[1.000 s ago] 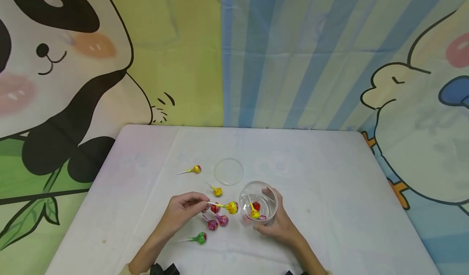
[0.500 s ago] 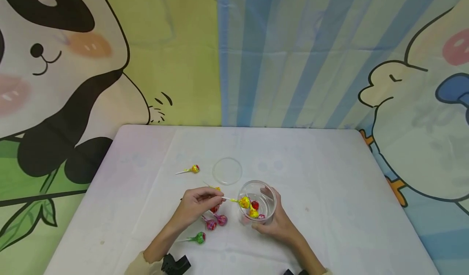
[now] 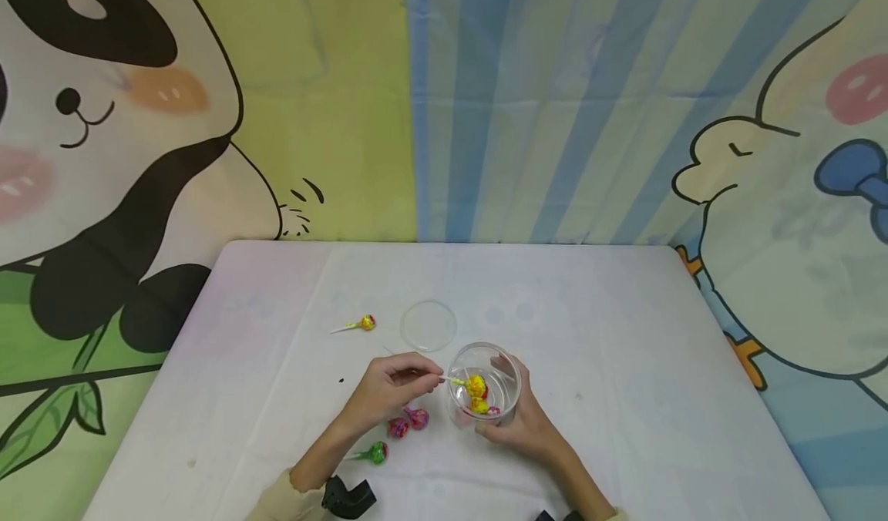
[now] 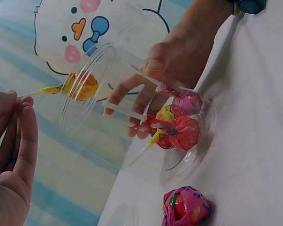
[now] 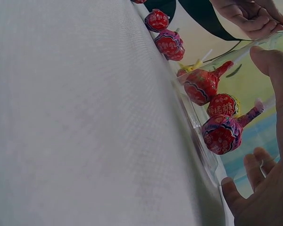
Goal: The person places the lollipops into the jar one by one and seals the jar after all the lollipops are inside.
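My left hand [image 3: 398, 388] pinches the white stick of a yellow-wrapped lollipop [image 3: 475, 386] between thumb and fingers. Seen from the left wrist, the candy end [image 4: 82, 86] is just inside the mouth of a clear round jar [image 4: 89, 117]. The jar stands on the white table, and my right hand [image 3: 525, 415] grips it from the right side, thumb toward the front. Several lollipops lie at the jar's bottom, among them a red one [image 4: 185, 133] and a pink one [image 4: 187, 102], sticks pointing up toward the mouth.
On the table left of the jar lie two purple-pink lollipops [image 3: 418, 418], with a green one [image 3: 378, 452] nearer the front. A yellow lollipop [image 3: 367, 322] and a clear round lid [image 3: 428, 326] lie farther back. A cartoon-print cloth [image 3: 541, 105] hangs behind the table.
My left hand has moved right, carrying the yellow lollipop from beside the jar to its mouth. It now covers some lollipops on the table. My right hand stays on the jar.
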Tool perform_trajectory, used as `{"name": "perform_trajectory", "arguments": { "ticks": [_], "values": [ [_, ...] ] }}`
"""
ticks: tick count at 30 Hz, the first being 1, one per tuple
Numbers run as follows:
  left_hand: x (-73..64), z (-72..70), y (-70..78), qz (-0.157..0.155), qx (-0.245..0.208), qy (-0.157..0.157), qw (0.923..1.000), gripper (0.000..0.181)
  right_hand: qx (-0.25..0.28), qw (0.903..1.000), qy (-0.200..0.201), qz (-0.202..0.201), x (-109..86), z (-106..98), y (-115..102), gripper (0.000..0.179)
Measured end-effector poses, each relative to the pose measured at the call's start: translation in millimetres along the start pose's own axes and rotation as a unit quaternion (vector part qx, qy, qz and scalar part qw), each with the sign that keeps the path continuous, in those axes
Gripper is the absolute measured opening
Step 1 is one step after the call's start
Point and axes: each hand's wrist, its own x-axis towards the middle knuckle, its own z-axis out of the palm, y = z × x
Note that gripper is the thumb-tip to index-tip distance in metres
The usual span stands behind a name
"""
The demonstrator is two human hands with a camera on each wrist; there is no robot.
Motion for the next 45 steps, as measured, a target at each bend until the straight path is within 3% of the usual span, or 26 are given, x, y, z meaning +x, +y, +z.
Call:
{"name": "perform_trajectory", "arguments": {
  "ticks": [16,22,29,32,39,45],
  "values": [
    [9.9,11.7,1.3,0.065,0.074,-0.020,0.9949,0.012,-0.012,0.9998,0.002,-0.016,-0.9,-0.1,1.0,0.110],
    [13.6,17.9,-0.5,0.103,0.116,-0.022,0.9876,0.011,-0.008,0.9994,0.004,-0.034,-0.9,0.0,1.5,0.111],
    [19.7,25.3,4.8,0.108,0.136,-0.043,0.9838,0.012,-0.005,0.9997,-0.007,-0.023,-0.4,-0.1,0.7,0.111],
    [21.2,27.4,3.8,0.120,0.145,-0.061,0.9801,0.013,-0.007,0.9996,-0.010,-0.025,-0.1,0.0,1.6,0.111],
    [25.2,32.4,1.4,0.148,0.209,-0.084,0.9630,0.009,-0.008,0.9994,-0.001,-0.034,0.3,0.7,5.6,0.110],
    [24.9,34.7,3.1,0.136,0.226,-0.084,0.9609,0.008,-0.012,0.9993,0.002,-0.034,0.1,0.5,4.6,0.110]
  ]
}}
